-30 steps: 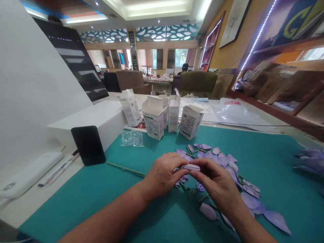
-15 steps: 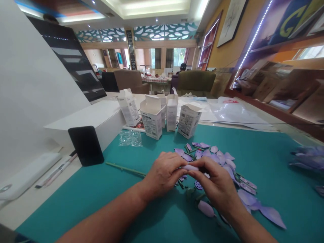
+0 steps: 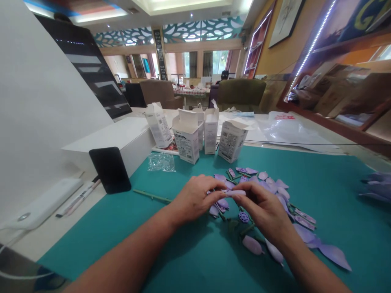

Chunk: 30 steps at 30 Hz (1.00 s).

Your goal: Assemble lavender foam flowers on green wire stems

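One lilac piece (image 3: 238,193) pinched between left hand (image 3: 195,197) and right hand (image 3: 265,207)

Held over the teal mat (image 3: 100,236) near loose petals (image 3: 335,255), with fingertips nearly closed; bare room around the green stem (image 3: 152,195), tighter toward the right.

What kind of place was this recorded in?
Probably a craft workspace in a shared room: purple petals on a green mat, armchairs and another table behind.

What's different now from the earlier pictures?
The lilac piece has shifted slightly toward the right hand; the dark line along it no longer shows. The left hand remains near its other end. The white boxes, black slab and green stem stayed put.
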{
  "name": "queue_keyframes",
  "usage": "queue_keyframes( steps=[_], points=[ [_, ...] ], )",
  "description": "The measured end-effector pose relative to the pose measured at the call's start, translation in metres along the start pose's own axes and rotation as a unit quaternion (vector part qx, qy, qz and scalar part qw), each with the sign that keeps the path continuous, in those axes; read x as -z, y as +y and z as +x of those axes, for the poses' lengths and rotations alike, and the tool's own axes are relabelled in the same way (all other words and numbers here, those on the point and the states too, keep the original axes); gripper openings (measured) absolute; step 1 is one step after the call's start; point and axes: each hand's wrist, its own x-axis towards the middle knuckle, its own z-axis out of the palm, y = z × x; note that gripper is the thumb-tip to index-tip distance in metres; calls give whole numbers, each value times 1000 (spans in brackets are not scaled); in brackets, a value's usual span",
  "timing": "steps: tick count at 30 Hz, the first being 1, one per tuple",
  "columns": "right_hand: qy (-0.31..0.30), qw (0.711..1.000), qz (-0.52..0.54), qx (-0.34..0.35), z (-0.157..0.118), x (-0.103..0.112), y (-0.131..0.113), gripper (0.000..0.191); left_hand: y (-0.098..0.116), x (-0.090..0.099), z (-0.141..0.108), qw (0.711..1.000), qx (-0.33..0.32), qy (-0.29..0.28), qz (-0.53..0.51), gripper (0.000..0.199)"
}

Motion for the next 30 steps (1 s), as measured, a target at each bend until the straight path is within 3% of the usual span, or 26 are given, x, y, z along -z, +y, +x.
queue_keyframes(
  steps=[3, 6, 12, 18, 24, 30],
  points=[
    [-13, 1000, 8, -20, 3, 0, 6, 26, -3, 12, 0, 999, 28, -29, 24, 20],
    [-26, 999, 7, -28, 4, 0, 11, 24, 2, 20, -2, 991, 36, -108, 66, 22],
    [-49, 998, 15, -33, 3, 0, 13, 24, 15, 12, -13, 959, 9, -196, 205, 39],
    [-49, 998, -35, -27, -6, 2, 7, 26, 13, -1, -18, 947, 5, -195, 256, 42],
    [-23, 997, -72, -2, -8, 2, 10, 28, 5, 10, -19, 968, 38, -180, 170, 61],
    [-20, 996, -84, 6, -4, -1, 24, 30, -18, 31, -17, 984, 83, -129, 89, 24]
  ],
)
